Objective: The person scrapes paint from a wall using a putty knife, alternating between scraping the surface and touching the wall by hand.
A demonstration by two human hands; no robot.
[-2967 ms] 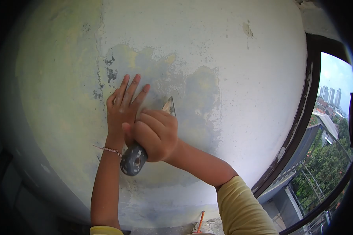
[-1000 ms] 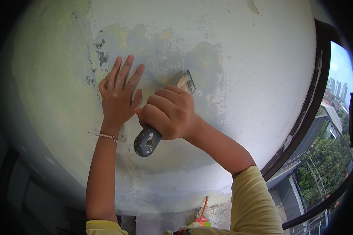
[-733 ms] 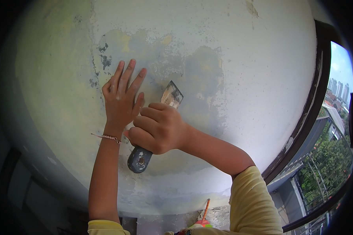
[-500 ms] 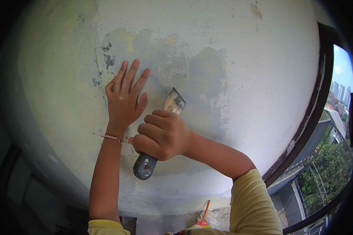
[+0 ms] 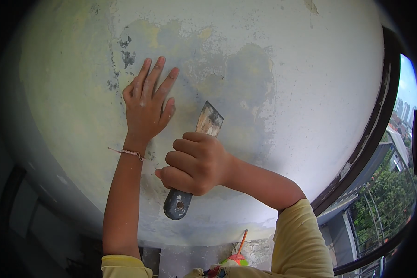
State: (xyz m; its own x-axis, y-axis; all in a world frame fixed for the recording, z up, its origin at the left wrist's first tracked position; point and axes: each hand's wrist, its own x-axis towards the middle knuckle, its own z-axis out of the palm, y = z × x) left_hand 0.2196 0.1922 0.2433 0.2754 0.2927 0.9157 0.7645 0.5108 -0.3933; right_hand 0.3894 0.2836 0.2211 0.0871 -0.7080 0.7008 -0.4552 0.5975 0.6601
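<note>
My left hand (image 5: 146, 102) lies against the wall (image 5: 310, 92) with its fingers spread and nothing held. To its lower right, my right hand (image 5: 194, 162) is wrapped round the dark handle of a scraper (image 5: 210, 119). The scraper's worn blade points up, and the handle's end sticks out below the fist. Whether the blade touches the wall cannot be made out. Grey and yellowish patches with peeled paint (image 5: 245, 83) show on the wall above and around the blade.
A dark window frame (image 5: 380, 111) curves down the right side, with trees (image 5: 387, 199) and buildings outside. Low at the bottom centre is an orange-red object (image 5: 237, 257) with a thin handle.
My right hand and the scraper have shifted slightly down and right in view. The wall patches and my left hand appear a little higher.
</note>
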